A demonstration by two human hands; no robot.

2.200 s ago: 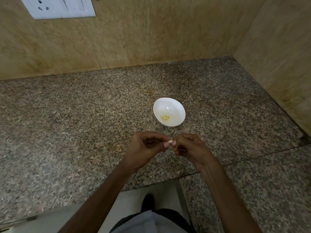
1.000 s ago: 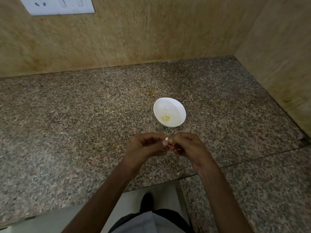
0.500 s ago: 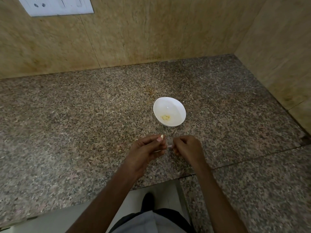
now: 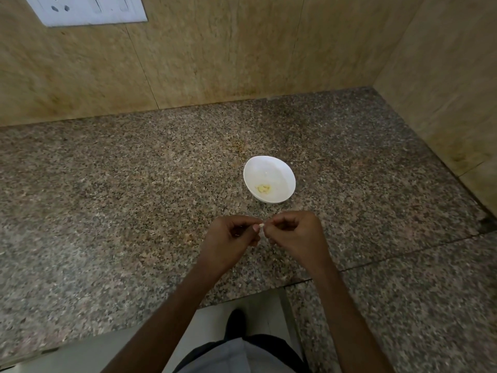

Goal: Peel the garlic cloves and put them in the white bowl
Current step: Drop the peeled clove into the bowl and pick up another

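Hands, left (image 4: 228,239) and right (image 4: 294,235), pinch clove (image 4: 261,225); axis unclear.

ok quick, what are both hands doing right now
left hand: pinching the garlic clove
right hand: pinching the same clove from the other side

The left hand (image 4: 228,239) and the right hand (image 4: 293,235) met above the granite desk (image 4: 107,211), both pinching a small pale garlic clove (image 4: 261,225) between their fingertips. Just beyond stood the white bowl (image 4: 279,168), with yellowish peeled garlic (image 4: 263,188) inside.
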